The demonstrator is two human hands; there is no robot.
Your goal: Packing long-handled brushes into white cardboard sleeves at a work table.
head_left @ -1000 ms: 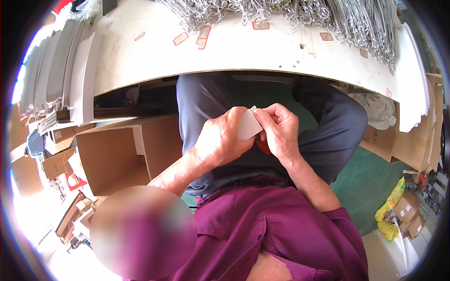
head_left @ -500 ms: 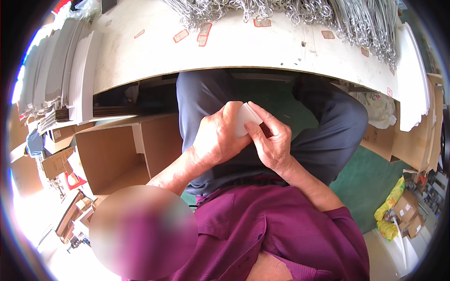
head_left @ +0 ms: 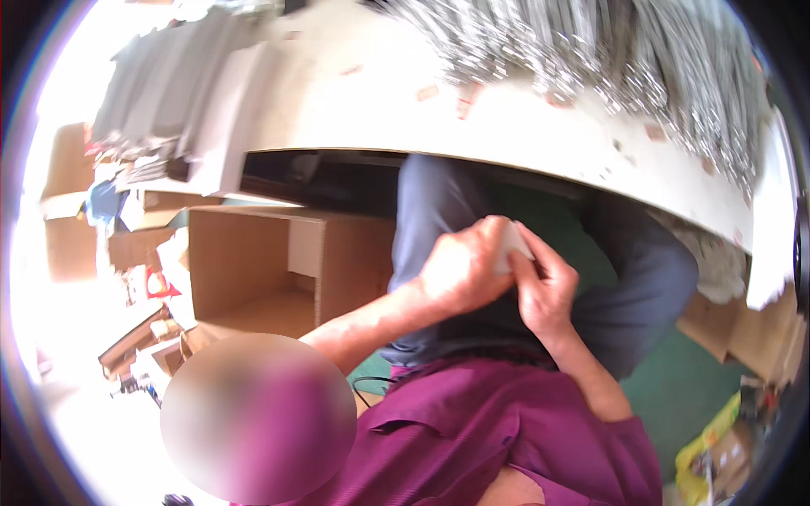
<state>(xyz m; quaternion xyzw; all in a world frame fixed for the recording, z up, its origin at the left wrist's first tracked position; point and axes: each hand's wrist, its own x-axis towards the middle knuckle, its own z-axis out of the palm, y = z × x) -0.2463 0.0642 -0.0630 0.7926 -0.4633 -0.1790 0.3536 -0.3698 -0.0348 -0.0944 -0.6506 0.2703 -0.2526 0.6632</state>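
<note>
A small stack of white cards (head_left: pixel 513 242) is held between my two hands above my lap. My left hand (head_left: pixel 468 266) is wrapped round its left side and hides much of it. From the other side, my right hand (head_left: pixel 547 287) grips the stack, with thumb in front and fingers behind. Motion blurs the cards' edges. Both hands are below the front edge of the white table (head_left: pixel 337 110), apart from it.
Many metal wires with looped ends (head_left: pixel 582 59) lie along the table's far right. White flat sheets (head_left: pixel 169 93) stand in a stack at left. An open cardboard box (head_left: pixel 249 261) sits left of my legs. A yellow bag (head_left: pixel 696 460) lies on the floor at lower right.
The whole view has swung, so table, box and hands appear farther right and lower. Both hands keep hold of the white cards, which now show less between the fingers.
</note>
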